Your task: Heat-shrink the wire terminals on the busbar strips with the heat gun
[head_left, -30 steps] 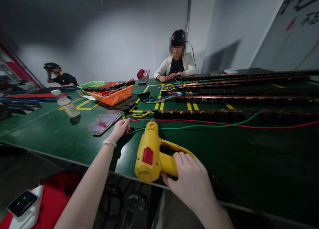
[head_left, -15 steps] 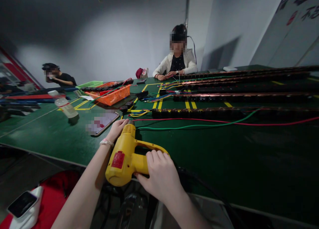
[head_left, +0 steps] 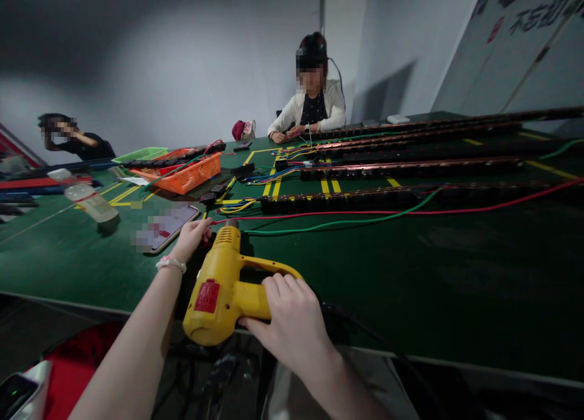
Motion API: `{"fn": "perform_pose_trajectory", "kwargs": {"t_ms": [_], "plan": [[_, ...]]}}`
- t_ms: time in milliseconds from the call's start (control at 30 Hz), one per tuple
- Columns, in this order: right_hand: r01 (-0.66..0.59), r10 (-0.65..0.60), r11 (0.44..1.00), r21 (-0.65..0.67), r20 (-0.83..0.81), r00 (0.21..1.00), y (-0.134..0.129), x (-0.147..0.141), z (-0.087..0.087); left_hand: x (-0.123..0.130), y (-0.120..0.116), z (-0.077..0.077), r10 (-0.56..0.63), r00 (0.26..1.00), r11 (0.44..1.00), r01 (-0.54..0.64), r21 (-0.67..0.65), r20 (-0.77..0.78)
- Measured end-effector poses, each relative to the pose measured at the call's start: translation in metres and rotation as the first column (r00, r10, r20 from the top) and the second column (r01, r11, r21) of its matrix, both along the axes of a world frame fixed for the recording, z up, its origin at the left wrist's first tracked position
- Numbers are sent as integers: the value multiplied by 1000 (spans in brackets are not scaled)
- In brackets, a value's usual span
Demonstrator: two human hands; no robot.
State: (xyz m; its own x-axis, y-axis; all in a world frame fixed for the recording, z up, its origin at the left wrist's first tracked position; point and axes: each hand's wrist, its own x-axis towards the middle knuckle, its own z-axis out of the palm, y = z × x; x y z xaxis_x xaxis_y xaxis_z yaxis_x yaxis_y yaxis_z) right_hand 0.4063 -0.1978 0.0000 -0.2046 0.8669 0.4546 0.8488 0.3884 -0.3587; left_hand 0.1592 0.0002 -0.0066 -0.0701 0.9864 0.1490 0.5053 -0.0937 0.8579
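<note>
My right hand [head_left: 292,316] is wrapped round the handle of a yellow heat gun [head_left: 214,286], whose nozzle points away toward the wires. Left of the nozzle, my left hand [head_left: 192,237] is closed in a pinch on the end of a red wire [head_left: 365,215]. A green wire [head_left: 342,228] runs beside the red one and its near end lies close to the nozzle. Just beyond, a long dark strip [head_left: 347,199] with yellow and blue leads lies across the green table [head_left: 387,274]. A phone [head_left: 171,228] lies left of my left hand.
An orange basket [head_left: 196,173] and a green basket [head_left: 141,156] stand at the back left, near a bottle [head_left: 91,201]. More long strips [head_left: 410,166] lie further back. A person [head_left: 312,103] sits across the table, another [head_left: 82,143] at the far left.
The view has shifted to the right. My left hand has moved slightly left from the nozzle, and its pinch on the red wire now shows. The heat gun is still in my right hand.
</note>
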Motion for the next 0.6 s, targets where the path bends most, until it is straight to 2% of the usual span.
{"fn": "perform_pose_trajectory", "kwargs": {"t_ms": [233,600], "plan": [[78,-78,997,27,17,997,-8,41,1,0,3,-2,52,997,999,-51,-11,56],[185,-222,961,206,176,959,-24,116,-2,3,-1,2,35,992,999,-36,4,125]]}}
